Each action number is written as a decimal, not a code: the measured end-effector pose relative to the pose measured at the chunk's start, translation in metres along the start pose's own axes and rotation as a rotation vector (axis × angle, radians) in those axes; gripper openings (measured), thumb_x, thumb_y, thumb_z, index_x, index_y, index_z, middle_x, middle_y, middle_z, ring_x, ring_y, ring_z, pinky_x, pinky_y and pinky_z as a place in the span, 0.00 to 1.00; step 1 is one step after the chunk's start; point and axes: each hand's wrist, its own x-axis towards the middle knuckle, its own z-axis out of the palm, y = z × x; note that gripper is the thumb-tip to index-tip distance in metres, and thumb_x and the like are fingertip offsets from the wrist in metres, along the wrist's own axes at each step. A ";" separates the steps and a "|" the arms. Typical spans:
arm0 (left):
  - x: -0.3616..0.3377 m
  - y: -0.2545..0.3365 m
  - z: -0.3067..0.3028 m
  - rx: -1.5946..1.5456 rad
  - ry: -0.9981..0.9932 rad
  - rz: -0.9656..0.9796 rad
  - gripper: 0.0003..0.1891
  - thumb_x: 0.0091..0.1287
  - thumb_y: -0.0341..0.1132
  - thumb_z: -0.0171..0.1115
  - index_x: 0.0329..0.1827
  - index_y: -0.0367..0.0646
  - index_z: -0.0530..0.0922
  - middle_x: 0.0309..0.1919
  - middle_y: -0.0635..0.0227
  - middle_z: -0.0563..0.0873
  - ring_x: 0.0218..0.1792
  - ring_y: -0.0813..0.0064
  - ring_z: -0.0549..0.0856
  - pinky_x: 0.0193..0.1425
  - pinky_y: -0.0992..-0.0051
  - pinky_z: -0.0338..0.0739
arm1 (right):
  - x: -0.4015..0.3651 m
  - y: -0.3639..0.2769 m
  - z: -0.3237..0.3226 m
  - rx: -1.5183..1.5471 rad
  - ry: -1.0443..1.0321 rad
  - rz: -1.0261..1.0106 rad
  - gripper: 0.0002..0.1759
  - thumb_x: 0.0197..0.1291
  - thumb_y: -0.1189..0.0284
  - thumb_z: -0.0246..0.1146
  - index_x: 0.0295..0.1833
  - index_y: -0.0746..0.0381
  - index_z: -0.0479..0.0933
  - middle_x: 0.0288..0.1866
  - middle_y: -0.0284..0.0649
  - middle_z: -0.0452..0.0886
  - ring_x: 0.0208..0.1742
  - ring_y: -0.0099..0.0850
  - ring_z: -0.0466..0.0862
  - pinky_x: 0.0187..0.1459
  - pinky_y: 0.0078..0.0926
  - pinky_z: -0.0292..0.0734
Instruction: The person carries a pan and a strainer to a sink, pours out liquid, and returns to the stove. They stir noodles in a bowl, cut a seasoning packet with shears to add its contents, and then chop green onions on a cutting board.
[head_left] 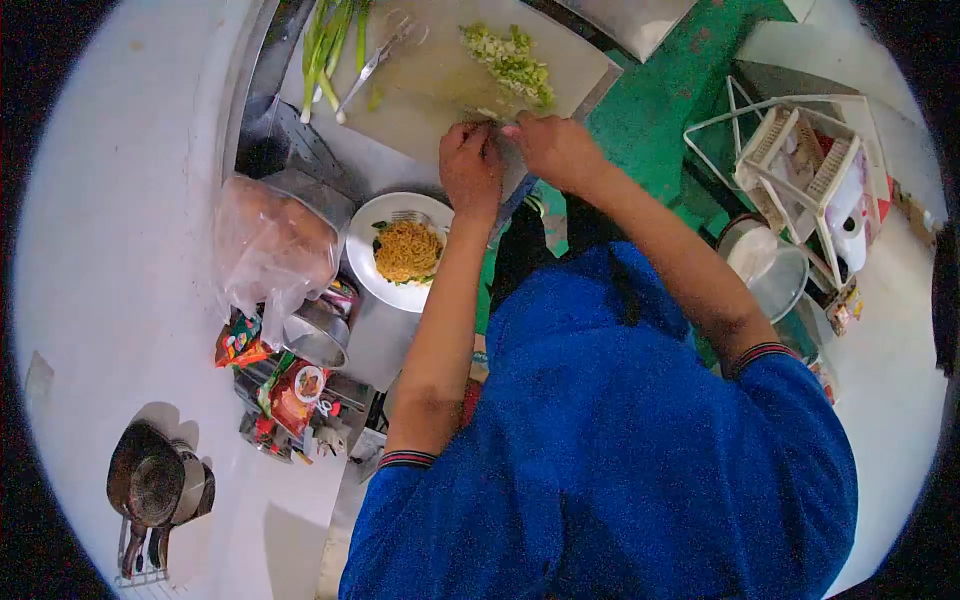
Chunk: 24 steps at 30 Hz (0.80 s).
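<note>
My left hand (pixel 470 170) is closed, fingers curled down at the near edge of a pale cutting board (pixel 420 110). Right beside it, my right hand (pixel 558 152) is closed too, and a small pink bit shows at its fingertips. What either hand grips is hidden. Pale green scraps lie just beyond the fingers. Farther up the board is a heap of chopped spring onion (pixel 510 65). Whole spring onions (pixel 328 50) lie on the left side, with a fork (pixel 375 65) next to them.
A white plate of noodles (pixel 408 250) with a fork stands left of my left forearm. Beyond it are a plastic bag (pixel 275 245), a metal pot (pixel 316 335) and packets (pixel 297 395). Pans (pixel 147 475) hang lower left. A white rack (pixel 800 170) stands at right.
</note>
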 end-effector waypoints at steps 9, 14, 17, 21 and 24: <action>-0.005 -0.003 0.003 -0.043 -0.005 -0.100 0.12 0.56 0.27 0.65 0.44 0.42 0.85 0.43 0.59 0.83 0.46 0.56 0.81 0.52 0.61 0.77 | -0.009 0.008 -0.025 0.224 0.127 -0.255 0.25 0.74 0.55 0.45 0.36 0.66 0.73 0.28 0.60 0.79 0.34 0.62 0.80 0.37 0.58 0.75; -0.004 -0.003 0.003 -0.080 0.040 -0.064 0.11 0.56 0.28 0.66 0.42 0.41 0.85 0.41 0.60 0.83 0.45 0.57 0.82 0.51 0.62 0.77 | -0.014 -0.007 -0.014 0.101 0.051 -0.053 0.23 0.74 0.56 0.46 0.38 0.66 0.72 0.28 0.58 0.80 0.32 0.60 0.81 0.35 0.58 0.76; -0.005 -0.005 0.006 -0.079 0.042 -0.064 0.11 0.56 0.27 0.66 0.42 0.41 0.85 0.40 0.59 0.83 0.45 0.57 0.82 0.51 0.62 0.77 | -0.020 -0.015 -0.021 0.092 0.071 -0.046 0.21 0.73 0.57 0.47 0.39 0.66 0.72 0.27 0.57 0.80 0.30 0.59 0.81 0.33 0.57 0.76; -0.004 -0.006 0.005 -0.090 0.048 -0.043 0.11 0.55 0.27 0.66 0.42 0.41 0.85 0.42 0.59 0.83 0.46 0.56 0.81 0.51 0.62 0.77 | -0.011 -0.005 0.002 0.090 0.077 -0.010 0.19 0.73 0.58 0.49 0.38 0.65 0.70 0.25 0.56 0.79 0.29 0.57 0.82 0.30 0.54 0.77; -0.003 -0.006 0.005 -0.110 0.065 -0.027 0.11 0.56 0.28 0.65 0.42 0.41 0.85 0.42 0.60 0.83 0.46 0.56 0.81 0.52 0.62 0.77 | -0.007 0.000 0.014 0.061 0.163 -0.151 0.18 0.72 0.59 0.50 0.37 0.64 0.69 0.24 0.55 0.79 0.28 0.56 0.82 0.28 0.53 0.77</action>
